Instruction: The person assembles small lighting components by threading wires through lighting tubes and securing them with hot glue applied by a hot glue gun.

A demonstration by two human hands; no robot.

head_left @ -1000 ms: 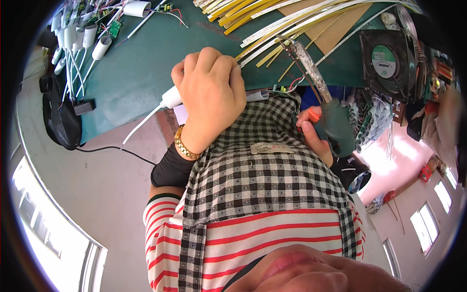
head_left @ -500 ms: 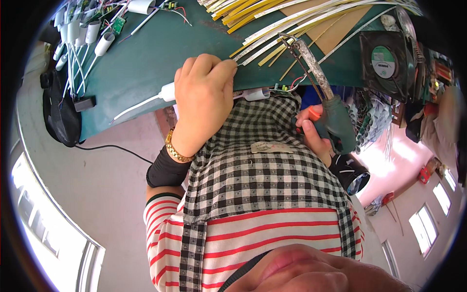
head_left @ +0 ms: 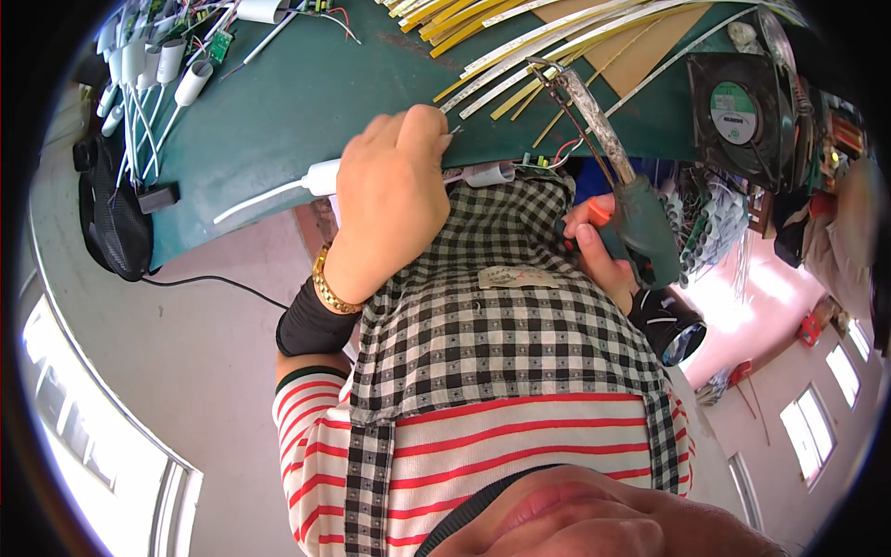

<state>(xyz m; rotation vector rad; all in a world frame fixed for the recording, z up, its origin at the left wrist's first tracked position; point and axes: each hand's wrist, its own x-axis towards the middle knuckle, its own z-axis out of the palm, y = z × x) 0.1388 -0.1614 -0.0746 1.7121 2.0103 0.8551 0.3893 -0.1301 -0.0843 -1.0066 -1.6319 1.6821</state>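
Note:
My left hand [head_left: 394, 200] is at the near edge of the green table, fingers curled down. A thin wire end shows by its fingertips; whatever else it grips is hidden. Beside its wrist side lies a white plastic tube [head_left: 322, 177] with a white cable [head_left: 255, 201], partly covered by the hand. Right of the hand sits a grey-white tube [head_left: 487, 174] with a small circuit board [head_left: 536, 163] and wires. My right hand [head_left: 601, 246] is closed around an orange-and-dark tool [head_left: 600, 213], mostly hidden. In front of that hand stands a soldering iron [head_left: 599, 116] with a dark green handle.
White and yellow strips [head_left: 520, 60] lie across the far table over a brown board [head_left: 640, 65]. White tubes with cables and boards [head_left: 172, 70] pile up at far left. A black fan [head_left: 738, 116] stands at right. A black mesh object [head_left: 116, 223] is at the left edge.
My left hand's fingers have shifted and its knuckles have moved slightly right, with some blur. The white tube has moved slightly right. My right hand and the soldering iron look nearly unchanged.

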